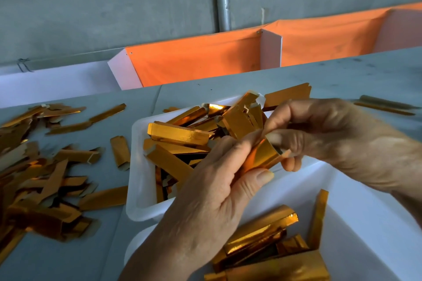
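Two hands hold a shiny gold card (pixel 265 155).
On the grey table (pixel 296 80) sits a white tray (pixel 141 166) full of gold boxes (pixel 178 134). Above it, the left hand (pixel 205 207) and right hand (pixel 338 141) pinch the small card with thumbs and fingers.

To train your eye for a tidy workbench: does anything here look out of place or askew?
Yes. In the near white tray one gold strip stands on end against the wall while the others lie flat. Loose gold pieces lie far right on the table, apart from the pile of blanks on the left.
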`<action>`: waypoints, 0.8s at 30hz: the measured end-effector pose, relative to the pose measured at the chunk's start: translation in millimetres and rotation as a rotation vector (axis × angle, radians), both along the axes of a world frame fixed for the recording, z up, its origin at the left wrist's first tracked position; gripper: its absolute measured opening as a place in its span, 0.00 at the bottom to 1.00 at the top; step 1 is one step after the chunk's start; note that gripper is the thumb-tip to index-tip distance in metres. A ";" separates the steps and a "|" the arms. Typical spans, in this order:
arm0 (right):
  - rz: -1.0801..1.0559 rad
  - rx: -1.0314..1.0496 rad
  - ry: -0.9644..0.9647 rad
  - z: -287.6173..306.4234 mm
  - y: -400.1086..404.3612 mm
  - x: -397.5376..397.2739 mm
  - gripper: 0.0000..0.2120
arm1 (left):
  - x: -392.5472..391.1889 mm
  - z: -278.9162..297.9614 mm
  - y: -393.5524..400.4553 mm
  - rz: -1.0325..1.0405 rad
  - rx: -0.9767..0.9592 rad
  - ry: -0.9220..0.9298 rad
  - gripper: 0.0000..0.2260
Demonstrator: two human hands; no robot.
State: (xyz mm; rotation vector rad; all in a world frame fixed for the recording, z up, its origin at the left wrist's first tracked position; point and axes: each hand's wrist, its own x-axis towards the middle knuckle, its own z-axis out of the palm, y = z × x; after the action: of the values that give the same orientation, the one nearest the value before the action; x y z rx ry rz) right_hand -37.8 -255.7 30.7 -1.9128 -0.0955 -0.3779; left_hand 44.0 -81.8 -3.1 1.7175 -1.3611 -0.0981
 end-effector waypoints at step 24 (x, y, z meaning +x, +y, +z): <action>0.189 0.310 -0.052 -9.7 -1.1 3.9 0.07 | 5.4 -7.6 -0.6 0.042 -0.176 0.224 0.10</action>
State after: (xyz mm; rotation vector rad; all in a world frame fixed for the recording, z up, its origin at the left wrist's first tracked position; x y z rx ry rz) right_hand -33.8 -256.8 21.0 -1.5736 -0.2368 -0.2954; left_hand 49.4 -82.4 -10.7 1.5376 -1.1344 -0.1388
